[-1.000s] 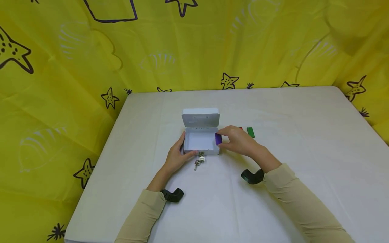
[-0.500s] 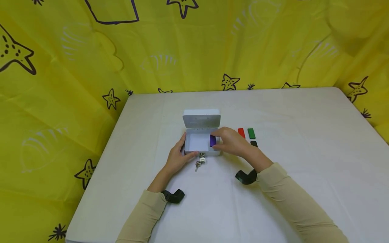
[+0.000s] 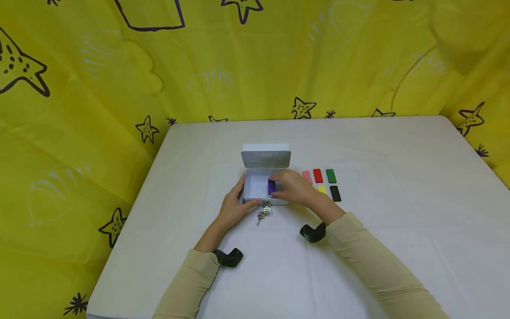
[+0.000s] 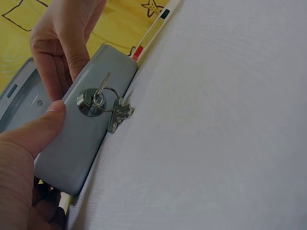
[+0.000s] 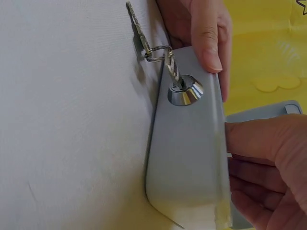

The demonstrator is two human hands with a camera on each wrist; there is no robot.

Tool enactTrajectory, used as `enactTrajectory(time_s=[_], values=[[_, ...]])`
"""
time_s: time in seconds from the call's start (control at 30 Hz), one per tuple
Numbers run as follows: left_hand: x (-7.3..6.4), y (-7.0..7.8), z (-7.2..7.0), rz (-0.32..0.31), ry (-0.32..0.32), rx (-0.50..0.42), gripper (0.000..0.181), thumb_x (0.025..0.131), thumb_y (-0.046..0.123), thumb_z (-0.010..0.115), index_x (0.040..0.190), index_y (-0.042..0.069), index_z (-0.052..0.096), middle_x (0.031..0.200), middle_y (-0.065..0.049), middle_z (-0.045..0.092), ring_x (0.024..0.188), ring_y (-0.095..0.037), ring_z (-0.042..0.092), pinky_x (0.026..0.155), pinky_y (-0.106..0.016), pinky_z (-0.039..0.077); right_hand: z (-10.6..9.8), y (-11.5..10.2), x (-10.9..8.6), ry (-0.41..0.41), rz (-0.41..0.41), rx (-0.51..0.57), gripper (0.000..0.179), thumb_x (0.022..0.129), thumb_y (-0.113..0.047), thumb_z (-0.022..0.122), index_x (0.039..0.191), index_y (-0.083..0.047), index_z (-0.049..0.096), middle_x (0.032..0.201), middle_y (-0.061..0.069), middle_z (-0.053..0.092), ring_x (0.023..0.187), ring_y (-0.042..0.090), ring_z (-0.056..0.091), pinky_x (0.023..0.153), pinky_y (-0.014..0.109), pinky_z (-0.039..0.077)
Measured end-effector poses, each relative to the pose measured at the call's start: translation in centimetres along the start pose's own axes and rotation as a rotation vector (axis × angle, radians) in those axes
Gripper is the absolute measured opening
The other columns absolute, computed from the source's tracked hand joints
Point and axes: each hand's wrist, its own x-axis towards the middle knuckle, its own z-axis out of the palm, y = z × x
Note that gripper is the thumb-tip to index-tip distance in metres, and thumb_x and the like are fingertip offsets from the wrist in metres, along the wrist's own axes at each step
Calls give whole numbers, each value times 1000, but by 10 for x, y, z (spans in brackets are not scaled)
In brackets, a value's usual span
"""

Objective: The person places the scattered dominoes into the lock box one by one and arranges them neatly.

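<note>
A light-grey cash box (image 3: 255, 185) stands on the white-covered table with its lid (image 3: 266, 158) raised. My left hand (image 3: 232, 208) grips its front left corner, thumb on the front rim and fingers along the left side. Between thumb and fingers my right hand (image 3: 295, 188) pinches a purple block (image 3: 271, 187), held on end low inside the box, right of its middle. Both wrist views have the block hidden behind the front wall. A key sits in the round lock (image 4: 89, 101) on that wall, and more keys (image 4: 118, 116) dangle from its ring.
Right of the box lie flat small blocks: pink (image 3: 307, 177), red (image 3: 318, 175) and green (image 3: 331, 175) behind, yellow (image 3: 322, 189) and black (image 3: 335, 193) in front. The right forearm passes close by them. A yellow patterned cloth (image 3: 239, 66) hangs behind the table.
My right hand has carried the purple block leftward from the box's right rim to inside it, uncovering the other coloured blocks. The left hand keeps its grip on the box.
</note>
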Motion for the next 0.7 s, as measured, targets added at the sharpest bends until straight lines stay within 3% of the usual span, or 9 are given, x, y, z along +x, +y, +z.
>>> enactTrajectory(time_s=[0.17,0.23,0.37,0.53,0.7], values=[[-4,23,-4,-8,-10,-15,87,81,14,72,143,-6,16,146,-20,23,133,-31,23,106,-42,23,6,1,7,3,-35,-7,47,77,-18,76,118,1,61,115,13,62,108,28,55,93,38,43],[-4,22,-4,-11,-11,-18,87,80,12,73,143,-7,16,146,-21,22,133,-32,23,106,-43,23,7,0,10,-3,-47,-5,46,77,-17,76,117,2,61,114,13,62,107,28,56,93,38,43],[1,-1,1,-1,3,-21,89,79,16,74,145,-1,17,147,-15,23,133,-28,23,106,-42,24,10,-2,16,-12,-74,-3,44,78,-15,75,115,3,62,111,14,63,102,26,58,91,37,44],[1,-1,0,-5,-1,-15,89,79,21,74,145,0,18,147,-14,24,133,-27,25,106,-40,25,15,-1,21,-9,-98,-7,42,77,-13,75,113,5,63,108,13,64,94,22,59,88,35,46],[0,0,-1,-25,-3,4,89,80,22,74,146,2,18,147,-13,25,133,-25,25,105,-39,26,20,-2,26,-16,-105,7,43,77,-13,75,114,5,62,110,14,64,96,22,59,88,35,46]])
